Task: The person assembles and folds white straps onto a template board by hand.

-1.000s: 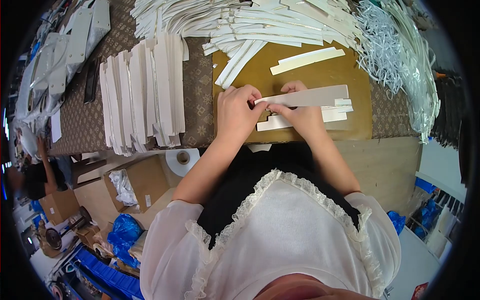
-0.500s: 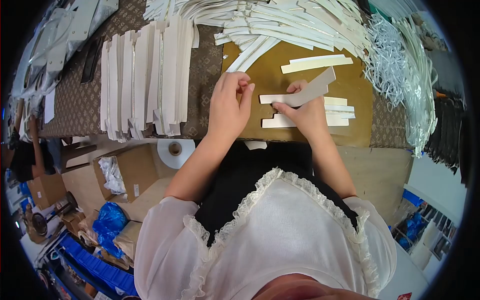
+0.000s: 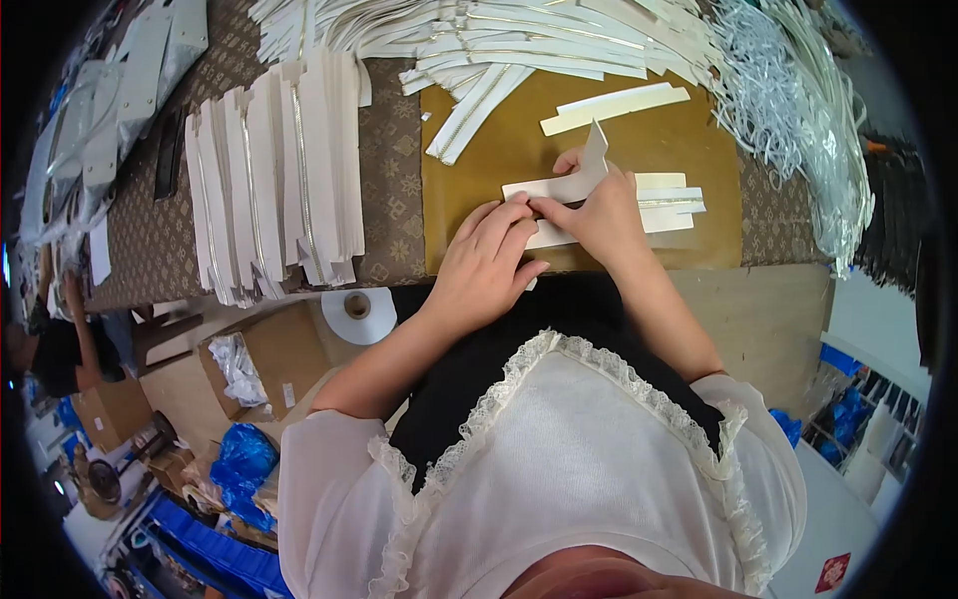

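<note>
My right hand [image 3: 607, 218] is closed on a white paper-like strip [image 3: 569, 187], whose right part bends upward between thumb and fingers. Below it lies a white strip with a metal zipper [image 3: 671, 201], set on a cream backing piece and partly covered by my right hand. My left hand [image 3: 487, 255] lies at the left end of these pieces, its fingertips touching the held strip's lower left corner. Its fingers are extended and its thumb is apart, near the table's front edge. Another cream strip [image 3: 614, 108] lies flat behind my hands on the brown mat [image 3: 464, 185].
Stacked zipper strips [image 3: 279, 175] stand at left on the patterned table cover [image 3: 391, 215]. More zipper strips [image 3: 539, 40] are heaped at the back. White cords [image 3: 763, 95] hang at right. Below left are a cardboard box [image 3: 269, 354], a tape roll [image 3: 359, 314] and another person [image 3: 75, 344].
My left hand has come down and right onto the pieces' left end. The strip in my right hand is bent up more steeply. The whole view has shifted slightly.
</note>
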The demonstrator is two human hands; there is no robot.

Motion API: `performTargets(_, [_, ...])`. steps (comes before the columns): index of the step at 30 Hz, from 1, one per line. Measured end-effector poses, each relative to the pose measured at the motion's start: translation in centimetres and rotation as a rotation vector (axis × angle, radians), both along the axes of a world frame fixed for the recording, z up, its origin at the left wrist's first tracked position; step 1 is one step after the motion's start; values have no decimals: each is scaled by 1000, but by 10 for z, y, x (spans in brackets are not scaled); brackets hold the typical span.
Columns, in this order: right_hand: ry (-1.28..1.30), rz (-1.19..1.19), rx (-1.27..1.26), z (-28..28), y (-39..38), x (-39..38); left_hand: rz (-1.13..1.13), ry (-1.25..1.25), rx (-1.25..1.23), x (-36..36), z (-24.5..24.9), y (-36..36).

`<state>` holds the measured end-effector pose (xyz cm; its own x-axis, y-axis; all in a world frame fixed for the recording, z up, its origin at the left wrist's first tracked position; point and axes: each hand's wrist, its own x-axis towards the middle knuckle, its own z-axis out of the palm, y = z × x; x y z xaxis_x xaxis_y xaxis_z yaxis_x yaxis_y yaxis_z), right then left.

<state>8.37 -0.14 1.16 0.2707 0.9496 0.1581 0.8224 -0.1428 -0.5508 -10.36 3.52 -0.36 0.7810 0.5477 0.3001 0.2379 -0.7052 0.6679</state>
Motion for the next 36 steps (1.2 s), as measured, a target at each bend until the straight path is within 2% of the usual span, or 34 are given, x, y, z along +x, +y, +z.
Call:
performTargets(2, [-1,-1,26,0,-4,5,15,13,56,1,1,-1])
performTargets(5, [658,-51,12,4,-13,22,-2,39,107,4,3,0])
performTargets(9, [849,-140,-17,10,-27,46,-46,104,160,2,5,3])
performTargets(17, [664,-364,-117,2,-48,73,-58,188,185,5,6,1])
performTargets(20, [684,-370,-91,1,-48,71,-63,201,174,8,5,2])
performTargets(22, [700,-382,-80,0,-49,71,13,252,166,12,5,-3])
performTargets(27, [718,-343,-97,3,-48,72,79,286,186,17,6,-5])
performTargets(36, [813,-222,-61,16,-52,75,-24,321,181,9,4,-1])
